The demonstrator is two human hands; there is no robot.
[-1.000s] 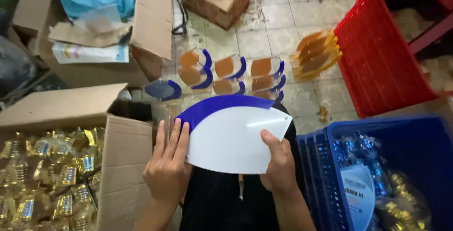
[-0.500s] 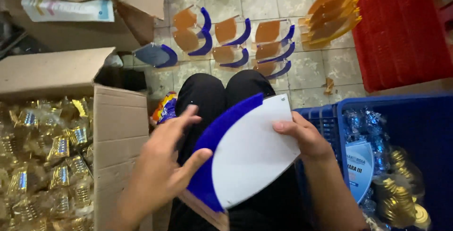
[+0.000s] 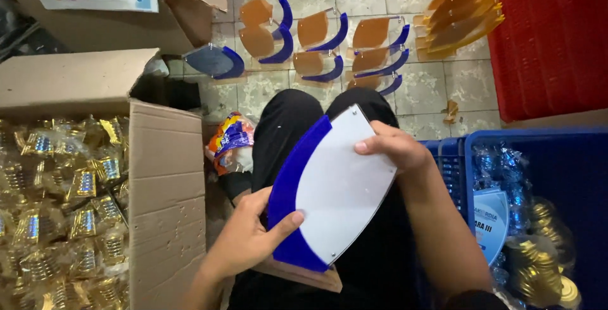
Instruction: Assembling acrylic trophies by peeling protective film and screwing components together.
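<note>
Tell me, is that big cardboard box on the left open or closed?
Open. The cardboard box has its flap folded back, showing gold wrapped items filling it.

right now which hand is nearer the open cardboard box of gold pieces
Left. The left hand grips the lower blue edge of the blue and white plaque, right beside the cardboard box. The right hand holds the plaque's upper right edge, on its far side.
</note>
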